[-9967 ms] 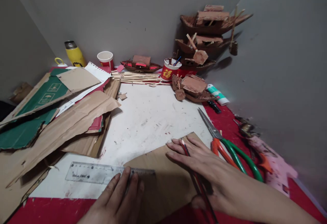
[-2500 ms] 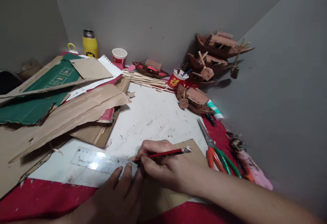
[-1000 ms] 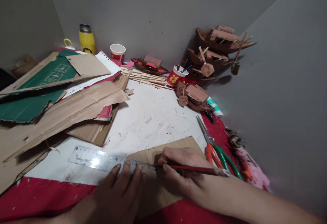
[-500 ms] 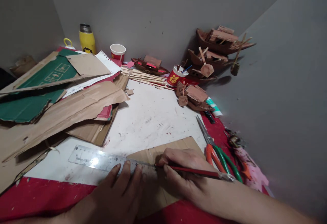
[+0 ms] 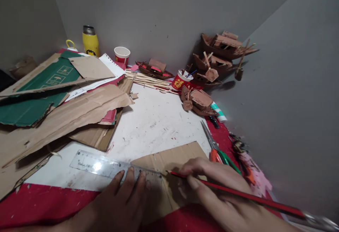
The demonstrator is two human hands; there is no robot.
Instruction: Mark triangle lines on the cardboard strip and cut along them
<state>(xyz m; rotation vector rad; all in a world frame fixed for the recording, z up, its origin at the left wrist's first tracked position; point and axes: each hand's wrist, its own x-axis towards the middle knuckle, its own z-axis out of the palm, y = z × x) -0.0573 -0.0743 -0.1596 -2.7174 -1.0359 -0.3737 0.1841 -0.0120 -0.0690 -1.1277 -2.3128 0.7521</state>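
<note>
My left hand point(image 5: 123, 196) lies with spread fingers on a clear plastic ruler point(image 5: 106, 166), pressing it flat. The ruler's right end overlaps a piece of brown cardboard point(image 5: 182, 156), which lies on the white sheet and the red cloth. A red and black pencil point(image 5: 254, 198) is pinched in my right hand point(image 5: 217, 186). Its tip sits just above the cardboard, a little past the ruler's right end. Scissors point(image 5: 215, 149) with orange and green handles lie beyond my right hand, their handles partly hidden by it.
Torn cardboard point(image 5: 79, 108) is piled at the left. Along the back stand a yellow bottle point(image 5: 90, 43), a paper cup point(image 5: 122, 55) and a red cup point(image 5: 182, 80) with a brush. Thin wooden sticks point(image 5: 148, 80) and several brown model boats point(image 5: 200, 99) lie near the grey wall.
My right hand has drawn back to the right and toward me with the pencil, taking its tip off the ruler's end. My left hand and the ruler have stayed put.
</note>
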